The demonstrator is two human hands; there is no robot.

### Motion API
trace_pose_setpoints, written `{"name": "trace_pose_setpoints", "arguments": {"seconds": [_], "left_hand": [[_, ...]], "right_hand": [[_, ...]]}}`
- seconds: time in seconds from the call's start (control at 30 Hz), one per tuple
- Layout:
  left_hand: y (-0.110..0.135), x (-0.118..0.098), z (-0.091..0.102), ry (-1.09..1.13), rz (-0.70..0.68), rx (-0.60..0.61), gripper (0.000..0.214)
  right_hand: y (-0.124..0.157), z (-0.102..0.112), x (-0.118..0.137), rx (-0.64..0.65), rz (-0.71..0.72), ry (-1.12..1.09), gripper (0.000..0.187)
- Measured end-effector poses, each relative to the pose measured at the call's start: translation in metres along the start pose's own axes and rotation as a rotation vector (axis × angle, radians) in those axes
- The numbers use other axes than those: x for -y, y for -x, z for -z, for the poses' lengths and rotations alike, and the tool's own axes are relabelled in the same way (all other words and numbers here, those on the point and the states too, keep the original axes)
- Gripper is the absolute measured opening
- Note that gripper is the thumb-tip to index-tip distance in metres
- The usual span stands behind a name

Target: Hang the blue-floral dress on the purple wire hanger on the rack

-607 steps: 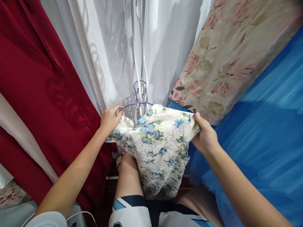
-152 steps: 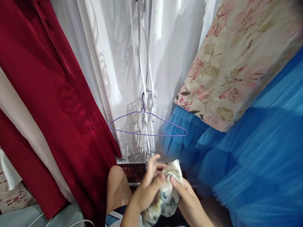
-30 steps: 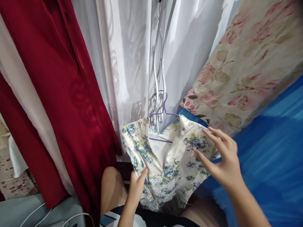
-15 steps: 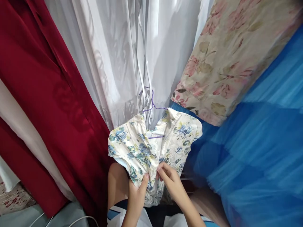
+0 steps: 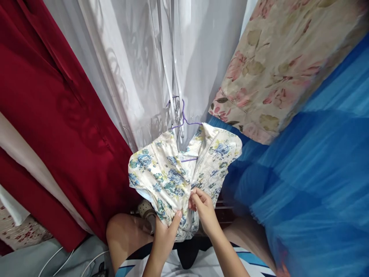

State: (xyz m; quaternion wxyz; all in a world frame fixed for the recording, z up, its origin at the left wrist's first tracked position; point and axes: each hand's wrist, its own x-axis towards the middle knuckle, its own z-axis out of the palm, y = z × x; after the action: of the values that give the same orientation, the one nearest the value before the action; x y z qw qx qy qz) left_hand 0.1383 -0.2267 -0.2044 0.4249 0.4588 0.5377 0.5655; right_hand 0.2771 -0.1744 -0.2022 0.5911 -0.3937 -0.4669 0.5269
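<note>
A small white garment with blue flowers [image 5: 173,173] hangs open-fronted on a purple wire hanger [image 5: 184,119], which hooks on a white metal scroll rack [image 5: 173,92]. My left hand [image 5: 164,234] grips the garment's left front edge from below, thumb up on the cloth. My right hand [image 5: 201,206] pinches the right front edge at the middle, fingers closed on the fabric. Both hands meet at the front opening, just above my knees.
A dark red garment [image 5: 57,115] hangs at the left, sheer white curtain [image 5: 127,69] behind the rack. A pink-flowered cloth [image 5: 282,65] and a blue tulle skirt [image 5: 311,173] fill the right. A grey surface with white cables [image 5: 57,257] lies at the lower left.
One second ago my right hand was open beside the garment's right shoulder; it has come down to the front middle and closed on the cloth beside my left hand.
</note>
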Motion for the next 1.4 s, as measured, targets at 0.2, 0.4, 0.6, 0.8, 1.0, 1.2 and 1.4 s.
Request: {"name": "trace_pose_setpoints", "arguments": {"seconds": [0.2, 0.4, 0.6, 0.8, 1.0, 1.2, 1.4], "left_hand": [[0.001, 0.012, 0.008, 0.024, -0.065, -0.091, 0.062], [-0.007, 0.026, 0.014, 0.087, -0.084, -0.231, 0.061], [-0.004, 0.039, -0.013, -0.236, -0.522, -0.266, 0.037], [-0.039, 0.043, -0.054, -0.274, -0.522, 0.054, 0.030], [-0.049, 0.040, -0.058, -0.437, -0.602, 0.217, 0.016], [-0.028, 0.036, -0.045, -0.701, -0.656, 0.334, 0.018], [-0.042, 0.023, -0.025, -0.740, -0.677, 0.432, 0.012]], "right_hand": [[-0.006, -0.004, -0.003, 0.082, -0.045, -0.018, 0.040], [0.001, 0.018, 0.010, 0.179, -0.028, 0.037, 0.035], [0.015, 0.033, 0.020, 0.209, -0.063, 0.153, 0.031], [0.005, 0.016, 0.028, 0.234, -0.049, 0.210, 0.024], [-0.037, 0.017, 0.072, 0.034, -0.007, 0.114, 0.028], [-0.095, -0.003, 0.152, 0.068, 0.111, -0.011, 0.031], [-0.097, -0.009, 0.163, 0.036, 0.181, -0.019, 0.024]]}}
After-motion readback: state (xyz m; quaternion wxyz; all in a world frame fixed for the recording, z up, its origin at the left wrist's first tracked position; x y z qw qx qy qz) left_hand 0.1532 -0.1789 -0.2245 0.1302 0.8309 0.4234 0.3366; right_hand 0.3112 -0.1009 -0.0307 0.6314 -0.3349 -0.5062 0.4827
